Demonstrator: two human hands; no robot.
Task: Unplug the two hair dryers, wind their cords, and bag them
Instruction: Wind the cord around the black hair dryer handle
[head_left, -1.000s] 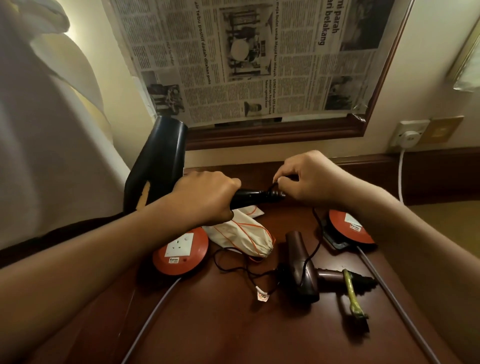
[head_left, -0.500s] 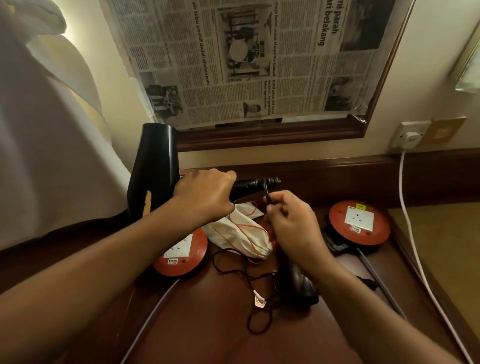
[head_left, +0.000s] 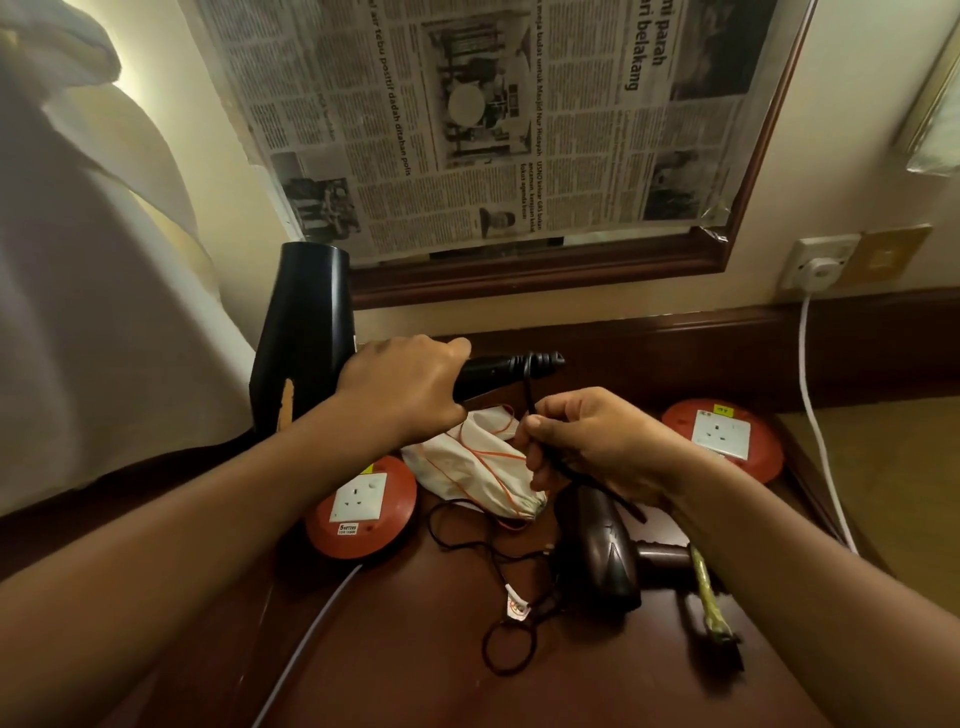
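My left hand (head_left: 402, 395) grips the handle of a black hair dryer (head_left: 306, 332), held above the table with its barrel pointing up and away. Its black cord (head_left: 529, 395) loops once around the handle's end and drops into my right hand (head_left: 587, 447), which pinches it. A second, dark brown hair dryer (head_left: 597, 551) lies on the wooden table (head_left: 415, 675) below my right hand, with a yellow-green tie (head_left: 709, 597) by its handle. A thin black cord (head_left: 498, 561) with a small tag lies loose in front of it. A white cloth bag (head_left: 467, 467) with an orange drawstring lies between my hands.
Two red round extension reels with white sockets sit on the table, one at the left (head_left: 361, 506) and one at the right (head_left: 722, 434). A wall socket (head_left: 818, 262) holds a white plug and cable. A newspaper-covered frame (head_left: 493, 130) hangs behind; white fabric (head_left: 78, 312) is left.
My right hand came down from the dryer handle's end, pulling the black cord with it, then edged right. The left hand kept hold of the black dryer.
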